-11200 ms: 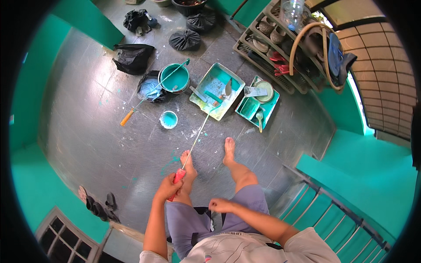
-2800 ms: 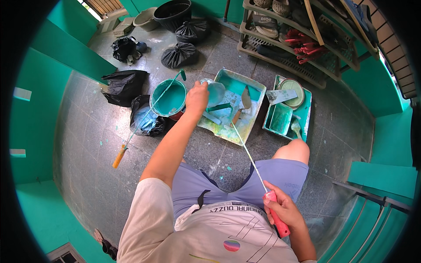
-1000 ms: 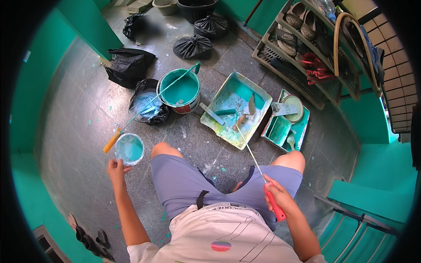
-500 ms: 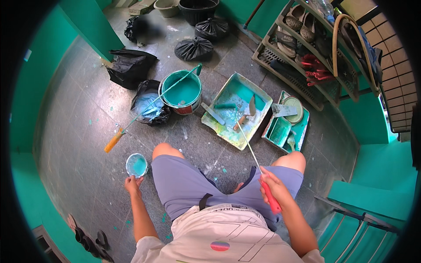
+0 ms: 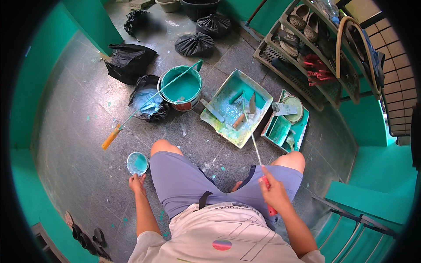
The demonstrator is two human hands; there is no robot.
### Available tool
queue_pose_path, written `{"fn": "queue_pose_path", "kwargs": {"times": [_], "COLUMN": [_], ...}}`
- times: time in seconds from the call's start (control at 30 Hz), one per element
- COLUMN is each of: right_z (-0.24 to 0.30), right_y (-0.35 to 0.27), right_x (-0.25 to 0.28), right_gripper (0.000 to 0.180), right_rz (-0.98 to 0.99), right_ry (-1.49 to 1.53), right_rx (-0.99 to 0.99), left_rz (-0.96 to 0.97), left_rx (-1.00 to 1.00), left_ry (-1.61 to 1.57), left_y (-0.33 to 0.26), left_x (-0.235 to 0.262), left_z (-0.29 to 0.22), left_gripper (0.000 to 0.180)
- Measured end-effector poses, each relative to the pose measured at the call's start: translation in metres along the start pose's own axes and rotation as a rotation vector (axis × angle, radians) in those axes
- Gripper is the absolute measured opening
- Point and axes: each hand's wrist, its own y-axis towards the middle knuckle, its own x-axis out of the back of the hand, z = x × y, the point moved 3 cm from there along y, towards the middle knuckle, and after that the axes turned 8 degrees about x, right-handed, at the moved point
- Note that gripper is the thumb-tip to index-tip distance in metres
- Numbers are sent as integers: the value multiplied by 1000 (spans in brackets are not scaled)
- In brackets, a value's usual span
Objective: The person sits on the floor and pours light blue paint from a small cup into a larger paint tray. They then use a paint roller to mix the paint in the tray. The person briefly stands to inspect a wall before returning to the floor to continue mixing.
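Seated on the floor, I hold a small white cup (image 5: 137, 164) with teal paint in it, my left hand (image 5: 137, 182) closed on its near rim. My right hand (image 5: 274, 193) is wrapped round the red handle of a paint roller (image 5: 268, 186). Its long thin rod reaches away into a paint-smeared tray (image 5: 223, 129), where the teal roller head lies against the wet teal patch at the far side. A trowel (image 5: 252, 105) with a wooden handle also rests in the tray. A flat scraper (image 5: 212, 110) leans over the tray's left edge.
Left of the tray stands a bucket (image 5: 163, 85) of teal paint, with an orange-handled roller (image 5: 112, 136) lying across it. To the right sits a smaller tray (image 5: 302, 133) with a lid, a putty knife and a brush. Black bags (image 5: 194, 44) and a shoe rack (image 5: 287, 79) stand behind.
The roller head has moved to the right and farther away inside the tray. My right hand has turned on the handle; my left hand and the cup have barely moved.
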Motion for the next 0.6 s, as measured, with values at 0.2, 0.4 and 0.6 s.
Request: {"fn": "queue_pose_path", "kwargs": {"times": [0.2,0.4,0.6], "right_z": [-5,-12,-6], "right_y": [-1,-3,-4], "right_x": [-5,-12,-8], "right_gripper": [48,48,49], "right_rz": [-51,-83,-46], "right_ry": [-176,-277,-453], "right_rx": [108,174,173], "left_rz": [-11,-25,-30], "left_rx": [46,44,54], "left_ry": [-13,-30,-30], "left_y": [-1,-7,-13], "left_x": [-2,-3,-5], "left_z": [4,5,3], "left_gripper": [16,16,19]}}
